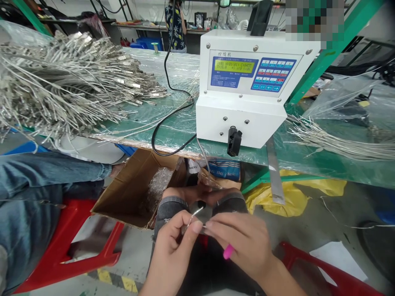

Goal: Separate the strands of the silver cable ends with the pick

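A thin, whitish cable (197, 211) is pinched in my left hand (177, 242), its tip sticking up past the thumb and forefinger. My right hand (240, 240) is closed against it, fingertips meeting the left thumb, also pinching a thin part of the cable; most of this is hidden by the fingers. A pink band (228, 251) circles one right finger. Both hands are held above my lap, below the bench edge. In front of them on the bench stands a white machine (240, 117) with a lit display, a keypad and a black clamp-like head (234, 141).
A large heap of cables with metal connectors (77, 78) covers the bench's left. A bundle of pale cables (339, 142) lies at right. An open cardboard box (120, 189) stands below. A seated co-worker's leg (46, 174) is at left; another person (175, 26) stands behind.
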### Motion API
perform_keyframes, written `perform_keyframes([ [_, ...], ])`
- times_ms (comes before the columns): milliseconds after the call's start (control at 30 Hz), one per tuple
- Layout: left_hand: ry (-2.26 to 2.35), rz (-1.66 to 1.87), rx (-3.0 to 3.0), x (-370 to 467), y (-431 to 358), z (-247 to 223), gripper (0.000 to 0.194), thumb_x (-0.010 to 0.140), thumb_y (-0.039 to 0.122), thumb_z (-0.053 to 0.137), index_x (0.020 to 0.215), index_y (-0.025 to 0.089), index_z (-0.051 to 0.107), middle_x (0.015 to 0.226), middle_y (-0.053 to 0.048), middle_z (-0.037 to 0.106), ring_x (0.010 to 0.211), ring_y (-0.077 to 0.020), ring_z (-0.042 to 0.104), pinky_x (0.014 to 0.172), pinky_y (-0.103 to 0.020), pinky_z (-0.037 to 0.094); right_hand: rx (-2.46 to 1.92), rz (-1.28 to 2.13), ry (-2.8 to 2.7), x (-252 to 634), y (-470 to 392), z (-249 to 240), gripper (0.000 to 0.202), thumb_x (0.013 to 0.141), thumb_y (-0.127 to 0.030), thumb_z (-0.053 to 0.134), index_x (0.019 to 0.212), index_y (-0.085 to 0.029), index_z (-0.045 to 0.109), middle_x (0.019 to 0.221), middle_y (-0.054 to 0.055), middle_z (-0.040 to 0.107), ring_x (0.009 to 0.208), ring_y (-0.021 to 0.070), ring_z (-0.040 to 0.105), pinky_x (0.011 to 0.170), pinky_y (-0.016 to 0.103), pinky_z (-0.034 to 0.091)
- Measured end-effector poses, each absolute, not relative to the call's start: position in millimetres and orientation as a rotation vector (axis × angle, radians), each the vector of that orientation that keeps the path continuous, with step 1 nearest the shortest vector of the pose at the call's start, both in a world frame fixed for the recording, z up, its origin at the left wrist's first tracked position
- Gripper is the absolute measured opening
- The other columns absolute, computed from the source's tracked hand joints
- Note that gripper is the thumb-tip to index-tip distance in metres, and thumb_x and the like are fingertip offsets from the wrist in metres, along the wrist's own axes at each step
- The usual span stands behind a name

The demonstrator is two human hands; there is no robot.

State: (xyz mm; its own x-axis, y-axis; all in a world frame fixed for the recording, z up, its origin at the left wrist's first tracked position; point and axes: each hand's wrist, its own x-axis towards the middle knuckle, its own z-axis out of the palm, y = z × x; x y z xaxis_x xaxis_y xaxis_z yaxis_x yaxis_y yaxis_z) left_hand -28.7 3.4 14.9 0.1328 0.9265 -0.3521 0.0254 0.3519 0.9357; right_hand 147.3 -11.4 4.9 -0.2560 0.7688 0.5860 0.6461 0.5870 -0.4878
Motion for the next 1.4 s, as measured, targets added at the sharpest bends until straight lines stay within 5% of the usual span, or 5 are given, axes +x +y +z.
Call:
perform_keyframes([
  [567,1.319,0.984,1.098,-41,7,15,0.038,0.08,0.052,0.07,0.065,0.02,0.057,0.061,0.006,0.049,0.06,-0.0072,0.041,0.056,-0.014,0.036,-1.234,0.524,-1.639,156,-6,14,0.024,0.095,-0.016,0.049,0.071,-0.018,0.053,0.065,-0.002,0.057,0.059,0.0084,0.053,0.054,0.02,0.039],
  [700,1.336,0.987,1.1,-41,8,17,0.04,0.079,0.053,0.07,0.064,0.019,0.057,0.059,0.007,0.046,0.057,-0.0064,0.038,0.054,-0.013,0.034,-1.186,0.428,-1.72,158,-8,13,0.006,0.094,-0.018,0.057,0.095,-0.019,0.064,0.086,0.001,0.067,0.08,0.0105,0.065,0.069,0.019,0.049],
  [833,1.291,0.947,1.092,-35,8,18,0.041,0.076,0.056,0.072,0.064,0.019,0.058,0.06,0.006,0.05,0.057,-0.0068,0.042,0.054,-0.013,0.038,-1.069,0.203,-1.877,149,-6,8,0.035,0.087,-0.027,0.073,0.119,-0.02,0.06,0.106,0.005,0.069,0.087,0.012,0.068,0.068,0.02,0.05],
  [1100,1.236,0.894,1.052,-34,5,17,0.039,0.078,0.054,0.071,0.066,0.019,0.059,0.061,0.006,0.05,0.06,-0.0064,0.043,0.057,-0.012,0.039,-1.01,0.273,-1.843,142,-1,6,0.006,0.089,-0.02,0.071,0.092,-0.017,0.066,0.084,0.0,0.072,0.071,0.0107,0.068,0.062,0.023,0.048],
  [1400,1.154,0.914,1.289,-35,4,15,0.014,0.083,0.038,0.07,0.085,0.024,0.076,0.074,0.002,0.063,0.067,-0.0084,0.058,0.061,-0.014,0.045,-1.111,0.517,-1.749,140,-3,13,0.02,0.098,-0.025,0.054,0.08,-0.019,0.058,0.07,-0.003,0.064,0.063,0.0086,0.06,0.057,0.021,0.041],
])
